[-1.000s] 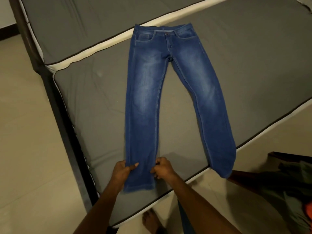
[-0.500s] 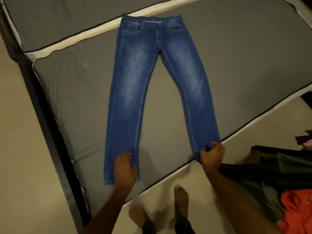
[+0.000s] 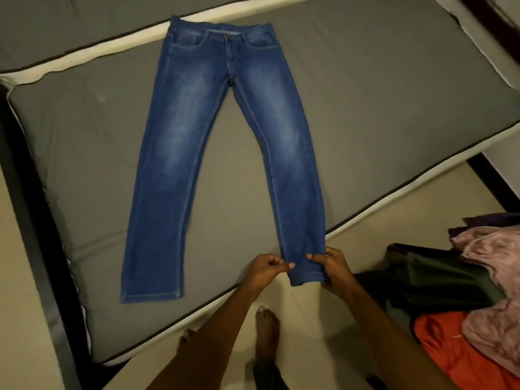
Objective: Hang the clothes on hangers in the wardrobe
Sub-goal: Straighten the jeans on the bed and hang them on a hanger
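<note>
Pinching the hem of one leg, I have the jeans (image 3: 213, 114) spread flat, front up, on the grey mattress (image 3: 380, 94): my left hand (image 3: 267, 267) and right hand (image 3: 334, 266) each grip a side of that cuff at the bed's edge. No hanger or wardrobe shows, so hanging has not begun; more clothes (image 3: 489, 280) wait piled at my right. Half a second earlier my left hand lay on the other leg.
</note>
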Action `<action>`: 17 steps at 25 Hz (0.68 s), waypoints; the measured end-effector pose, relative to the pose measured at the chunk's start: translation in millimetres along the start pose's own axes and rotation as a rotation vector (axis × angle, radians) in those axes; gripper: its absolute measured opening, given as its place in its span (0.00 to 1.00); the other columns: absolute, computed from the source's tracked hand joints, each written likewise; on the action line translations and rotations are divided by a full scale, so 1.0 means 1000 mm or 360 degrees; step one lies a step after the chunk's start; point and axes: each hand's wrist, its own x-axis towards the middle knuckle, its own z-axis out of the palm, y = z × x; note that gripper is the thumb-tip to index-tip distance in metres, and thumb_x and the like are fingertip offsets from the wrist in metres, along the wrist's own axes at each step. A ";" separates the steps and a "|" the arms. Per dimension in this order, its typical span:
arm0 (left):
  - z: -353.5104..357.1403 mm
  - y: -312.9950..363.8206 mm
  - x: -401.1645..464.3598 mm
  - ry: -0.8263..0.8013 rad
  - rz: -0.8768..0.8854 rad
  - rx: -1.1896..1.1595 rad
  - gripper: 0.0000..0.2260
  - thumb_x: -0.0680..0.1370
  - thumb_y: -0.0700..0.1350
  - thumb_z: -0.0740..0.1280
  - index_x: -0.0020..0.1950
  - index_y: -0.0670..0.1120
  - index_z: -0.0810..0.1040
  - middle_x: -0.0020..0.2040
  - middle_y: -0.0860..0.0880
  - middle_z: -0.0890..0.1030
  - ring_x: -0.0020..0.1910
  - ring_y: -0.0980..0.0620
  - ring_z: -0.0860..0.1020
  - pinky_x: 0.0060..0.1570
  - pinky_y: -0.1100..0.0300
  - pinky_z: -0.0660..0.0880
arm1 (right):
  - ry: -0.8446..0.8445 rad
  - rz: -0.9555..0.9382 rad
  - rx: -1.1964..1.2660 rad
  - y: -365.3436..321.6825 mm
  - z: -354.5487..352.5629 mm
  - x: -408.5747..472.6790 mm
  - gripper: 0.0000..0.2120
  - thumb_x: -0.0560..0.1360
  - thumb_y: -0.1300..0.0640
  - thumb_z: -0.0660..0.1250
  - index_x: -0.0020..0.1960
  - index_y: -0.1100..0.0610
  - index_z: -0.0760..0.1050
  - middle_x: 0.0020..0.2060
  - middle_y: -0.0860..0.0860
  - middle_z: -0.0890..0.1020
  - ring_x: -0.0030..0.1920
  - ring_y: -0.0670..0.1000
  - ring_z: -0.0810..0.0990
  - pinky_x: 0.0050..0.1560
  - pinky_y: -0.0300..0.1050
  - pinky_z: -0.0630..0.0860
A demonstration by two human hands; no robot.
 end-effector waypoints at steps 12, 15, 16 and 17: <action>-0.021 0.102 -0.025 0.0565 0.0041 0.0025 0.13 0.72 0.47 0.73 0.31 0.44 0.74 0.28 0.48 0.77 0.28 0.49 0.77 0.33 0.55 0.74 | -0.0650 -0.0559 -0.0684 -0.067 0.064 -0.051 0.13 0.64 0.65 0.79 0.46 0.55 0.82 0.39 0.54 0.85 0.41 0.46 0.84 0.42 0.41 0.80; -0.044 0.101 -0.029 0.0606 0.0138 0.0317 0.10 0.72 0.38 0.66 0.31 0.43 0.69 0.28 0.48 0.70 0.28 0.51 0.68 0.28 0.56 0.61 | -0.0443 -0.0300 -0.0301 -0.096 0.066 -0.041 0.09 0.70 0.62 0.75 0.48 0.64 0.82 0.40 0.59 0.86 0.39 0.54 0.84 0.39 0.45 0.80; -0.052 0.099 -0.032 0.0562 0.0201 0.0399 0.09 0.71 0.41 0.65 0.32 0.42 0.69 0.28 0.46 0.69 0.29 0.50 0.68 0.28 0.55 0.60 | -0.0226 -0.0219 -0.0149 -0.111 0.070 -0.031 0.12 0.70 0.56 0.75 0.48 0.63 0.81 0.39 0.57 0.86 0.37 0.54 0.83 0.35 0.44 0.79; -0.059 0.096 -0.033 0.0505 0.0268 0.0465 0.09 0.69 0.44 0.63 0.31 0.40 0.69 0.29 0.45 0.68 0.30 0.50 0.68 0.30 0.55 0.60 | -0.0049 -0.0185 -0.0070 -0.125 0.075 -0.013 0.16 0.69 0.49 0.77 0.48 0.60 0.80 0.39 0.56 0.85 0.37 0.54 0.82 0.34 0.45 0.79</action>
